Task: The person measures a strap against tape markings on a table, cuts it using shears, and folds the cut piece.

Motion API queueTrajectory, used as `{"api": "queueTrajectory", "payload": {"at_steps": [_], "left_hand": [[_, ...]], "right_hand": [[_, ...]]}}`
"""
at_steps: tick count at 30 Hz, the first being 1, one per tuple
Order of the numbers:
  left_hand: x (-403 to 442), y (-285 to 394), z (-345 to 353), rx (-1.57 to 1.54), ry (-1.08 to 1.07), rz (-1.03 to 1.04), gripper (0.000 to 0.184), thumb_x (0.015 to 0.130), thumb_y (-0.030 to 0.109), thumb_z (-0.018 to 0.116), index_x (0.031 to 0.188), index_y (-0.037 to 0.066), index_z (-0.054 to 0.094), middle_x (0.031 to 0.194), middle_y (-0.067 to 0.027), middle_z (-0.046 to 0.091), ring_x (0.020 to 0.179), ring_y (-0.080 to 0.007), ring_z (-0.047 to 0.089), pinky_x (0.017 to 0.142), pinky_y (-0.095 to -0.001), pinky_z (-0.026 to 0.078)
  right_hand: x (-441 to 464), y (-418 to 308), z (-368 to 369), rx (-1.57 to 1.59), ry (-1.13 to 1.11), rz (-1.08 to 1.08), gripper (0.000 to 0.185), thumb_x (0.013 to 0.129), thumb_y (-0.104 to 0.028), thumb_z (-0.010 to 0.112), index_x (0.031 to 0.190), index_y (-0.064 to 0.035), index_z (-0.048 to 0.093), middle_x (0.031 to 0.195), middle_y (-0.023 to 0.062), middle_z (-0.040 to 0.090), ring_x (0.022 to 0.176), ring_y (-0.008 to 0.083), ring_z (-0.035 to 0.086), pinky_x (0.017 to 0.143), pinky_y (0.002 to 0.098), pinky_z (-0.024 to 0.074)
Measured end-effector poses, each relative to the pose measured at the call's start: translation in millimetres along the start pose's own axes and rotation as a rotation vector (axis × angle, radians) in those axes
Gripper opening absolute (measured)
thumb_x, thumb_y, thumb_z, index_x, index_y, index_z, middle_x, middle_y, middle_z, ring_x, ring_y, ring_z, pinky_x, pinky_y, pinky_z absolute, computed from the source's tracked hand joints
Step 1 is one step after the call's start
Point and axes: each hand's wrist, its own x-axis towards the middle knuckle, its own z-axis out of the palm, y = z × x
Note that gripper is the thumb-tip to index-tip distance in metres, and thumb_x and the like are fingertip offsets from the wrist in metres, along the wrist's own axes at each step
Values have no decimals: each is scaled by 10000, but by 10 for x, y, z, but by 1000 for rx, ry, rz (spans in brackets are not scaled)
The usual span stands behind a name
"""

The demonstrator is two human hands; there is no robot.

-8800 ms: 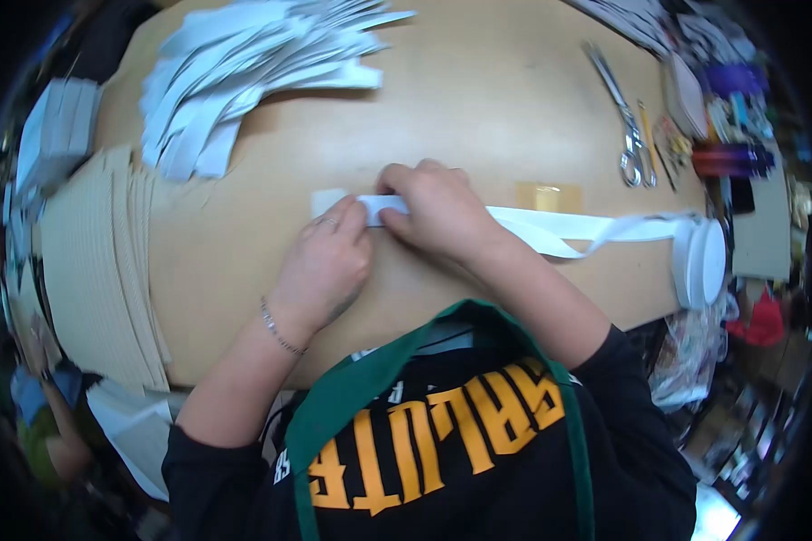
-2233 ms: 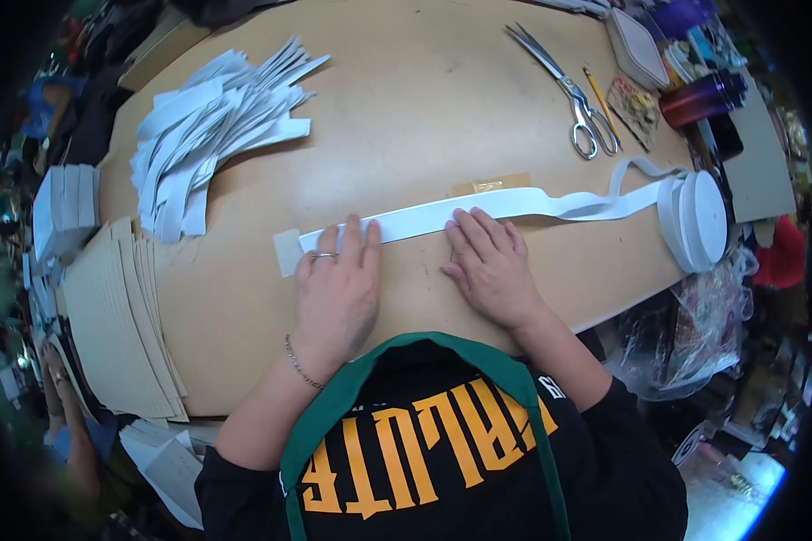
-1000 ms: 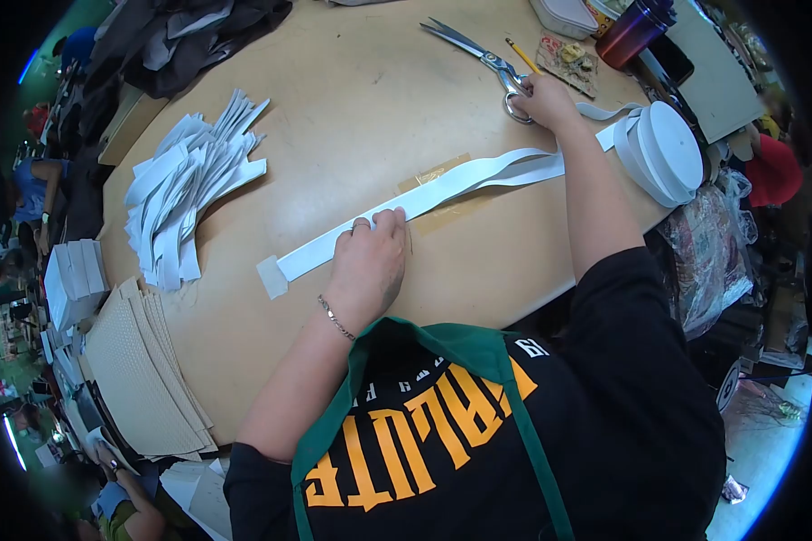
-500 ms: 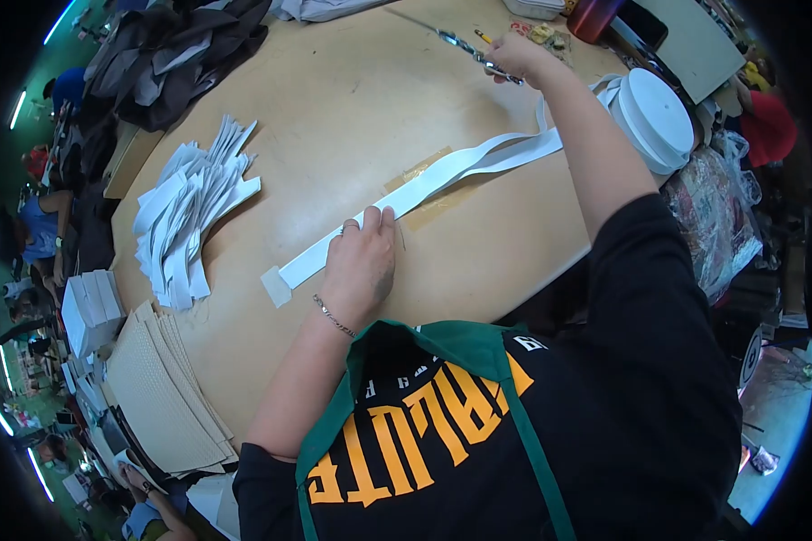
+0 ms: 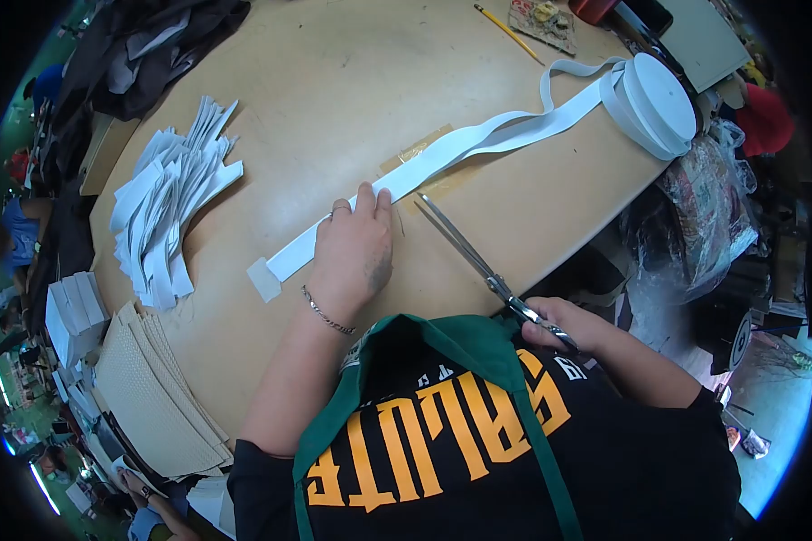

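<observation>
A white band (image 5: 415, 176), like wide elastic, runs diagonally over the table from a roll (image 5: 663, 99) at the right. Its near end lies by a pale piece of tape (image 5: 263, 279). My left hand (image 5: 356, 248) rests on the band with its fingers stretched out, pressing it to the tabletop. In my right hand (image 5: 559, 326), near the table's front edge, is a pair of metal scissors (image 5: 497, 285). The fingers are closed around the handles, and the blades point up-left toward the band, their tips just short of it.
A heap of cut white strips (image 5: 171, 198) lies left on the table (image 5: 334, 90). Stacked beige sheets (image 5: 158, 397) and a white block (image 5: 74, 311) sit at the left edge. Dark cloth (image 5: 144, 54) is at the far left, a pencil (image 5: 510, 34) at the back. Plastic-wrapped goods (image 5: 695, 216) stand right.
My right hand has swung from the far side of the table to the near edge, bringing the scissors along. My left hand stays on the band.
</observation>
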Motion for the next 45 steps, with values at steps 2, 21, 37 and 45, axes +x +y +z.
{"api": "queueTrajectory", "payload": {"at_steps": [2,21,37,45], "left_hand": [[-3,-4,4,-10,-4,0,525,728,47,592,1234,-33,476,1260,-206,461,984,-334,557,774,-383,512],[-14,-41,-25,-87,29,28,552,690,14,617,1217,-19,457,1229,-272,496,963,-336,593,801,-383,504],[-5,-36,-35,-87,-41,4,482,755,38,564,1221,-39,468,1270,-281,460,1007,-338,578,841,-403,484],[-8,-37,-20,-68,-14,13,457,760,39,555,1200,-54,471,1258,-284,471,1000,-339,586,834,-399,489]], "right_hand": [[33,-89,19,99,-21,47,689,784,-693,513,905,-17,560,678,46,541,643,134,546,602,265,451],[220,-264,250,260,86,113,697,757,-713,532,905,-34,581,655,15,509,579,99,507,538,219,428],[421,-469,338,189,217,45,641,758,-709,539,692,-72,498,569,-1,478,490,87,489,482,210,420],[441,-446,346,193,250,38,613,755,-675,579,660,-76,490,535,-2,466,458,85,481,457,205,410]]}}
